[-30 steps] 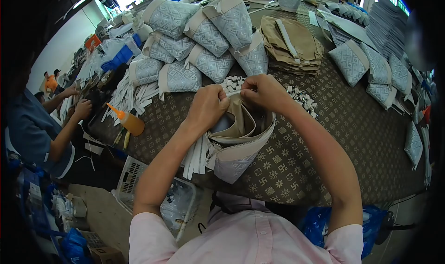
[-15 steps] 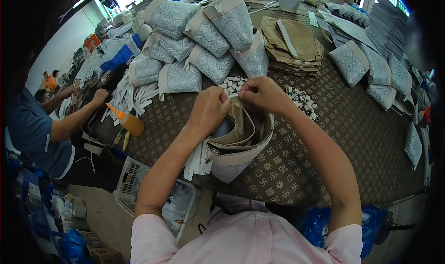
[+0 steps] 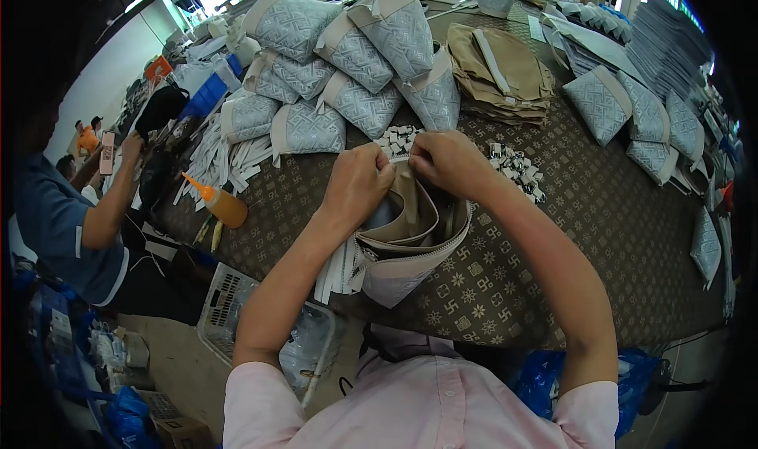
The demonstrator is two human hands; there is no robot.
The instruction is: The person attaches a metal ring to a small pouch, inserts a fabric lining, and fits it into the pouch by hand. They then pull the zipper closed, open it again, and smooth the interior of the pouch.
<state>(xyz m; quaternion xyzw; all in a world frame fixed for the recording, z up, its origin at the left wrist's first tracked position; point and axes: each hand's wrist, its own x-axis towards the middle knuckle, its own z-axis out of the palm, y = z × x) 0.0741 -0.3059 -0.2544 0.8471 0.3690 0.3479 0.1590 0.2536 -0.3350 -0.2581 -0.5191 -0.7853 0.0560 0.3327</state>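
Note:
An open pouch with a grey patterned outside, beige lining and a zipper edge stands at the table's near side. My left hand pinches its far rim on the left. Just to the right, my right hand has its fingers closed on the same rim. Small metal and white pieces lie beyond and to the right of my hands. White strips stick out at the left of the pouch.
Stuffed patterned pouches are piled behind my hands, beside brown fabric pieces. An orange-tipped glue bottle stands left. More pouches lie right. A co-worker at the left holds a phone. A white basket sits below the table.
My fingers have shifted slightly on the pouch rim. The co-worker's arm has moved, and the phone screen now faces this way. The view has moved slightly.

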